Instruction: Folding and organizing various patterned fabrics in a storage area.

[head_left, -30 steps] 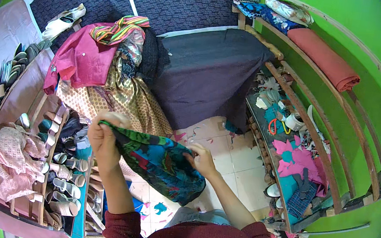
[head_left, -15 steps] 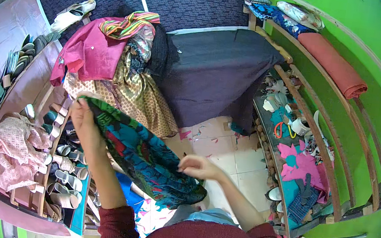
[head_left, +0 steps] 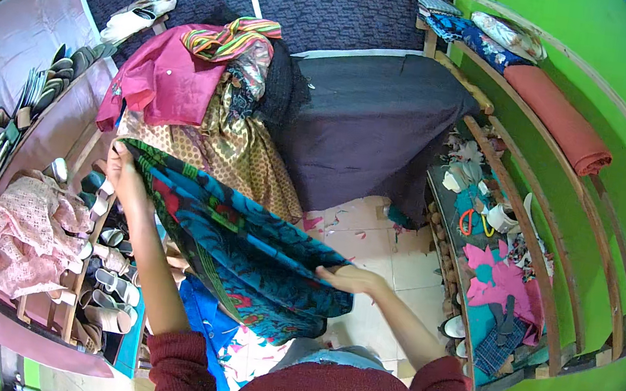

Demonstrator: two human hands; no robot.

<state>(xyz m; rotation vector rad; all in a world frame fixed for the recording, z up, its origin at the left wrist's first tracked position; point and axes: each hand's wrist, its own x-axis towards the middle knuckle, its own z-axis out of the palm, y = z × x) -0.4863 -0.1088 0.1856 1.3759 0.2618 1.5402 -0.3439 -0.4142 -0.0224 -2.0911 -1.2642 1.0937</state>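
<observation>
A large printed cloth (head_left: pixel 231 236), blue-green with red flowers and a green-black border, is stretched in front of me between both hands. My left hand (head_left: pixel 122 173) pinches its upper left corner, raised beside the shoe rack. Gripping the cloth's right edge lower down is my right hand (head_left: pixel 349 278), its fingers closed on the fabric. From that edge the cloth sags in folds toward my lap. Just beyond it, a gold patterned cloth (head_left: pixel 252 171) hangs from a heap with a magenta garment (head_left: pixel 173 80) and a striped cloth (head_left: pixel 235 38).
On the left, a rack holds shoes (head_left: pixel 112 287) and a pink lace cloth (head_left: pixel 32 228). A dark-covered table (head_left: pixel 373 108) stands ahead. At right, a wooden shelf (head_left: pixel 559 206) bears a rust fabric roll (head_left: pixel 559 122), scissors (head_left: pixel 477 223) and pink scraps (head_left: pixel 497 277). Cuttings litter the tiled floor (head_left: pixel 378 245).
My right hand, loosely curled beside the cloth before, has taken hold of its right edge. The cloth is spread wider and pulled tauter. My left hand has shifted slightly left.
</observation>
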